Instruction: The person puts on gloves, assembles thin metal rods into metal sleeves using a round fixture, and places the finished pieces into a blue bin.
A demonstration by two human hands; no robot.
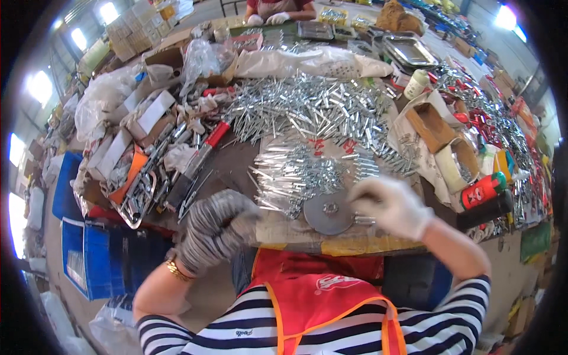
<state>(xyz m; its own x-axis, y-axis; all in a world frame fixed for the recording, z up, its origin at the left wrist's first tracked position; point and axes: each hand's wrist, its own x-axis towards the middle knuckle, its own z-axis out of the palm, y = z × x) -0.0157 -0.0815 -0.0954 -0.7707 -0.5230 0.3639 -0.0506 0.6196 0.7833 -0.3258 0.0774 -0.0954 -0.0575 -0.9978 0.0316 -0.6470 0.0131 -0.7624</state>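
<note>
My left hand (216, 229), in a grey striped glove, hovers at the table's near edge with its fingers curled in; its tips are blurred and whatever they hold cannot be made out. My right hand (391, 207), in a white glove, is smeared by motion just right of a grey round disc (327, 213) with a small metal hub. Short metal sleeves (364, 220) lie beneath its fingers. Beyond the disc are rows of silver bolts (278, 177), a patch of small metal parts (325, 176) and a line of short bolts (365, 164).
A large heap of silver bolts (313, 106) spreads across the table behind. Boxes and tools (142, 177) crowd the left. Open cartons (430, 127) and a red-and-green can (482, 192) stand right. Blue bins (89, 254) sit below left. Another person's gloved hands (266, 19) rest far across.
</note>
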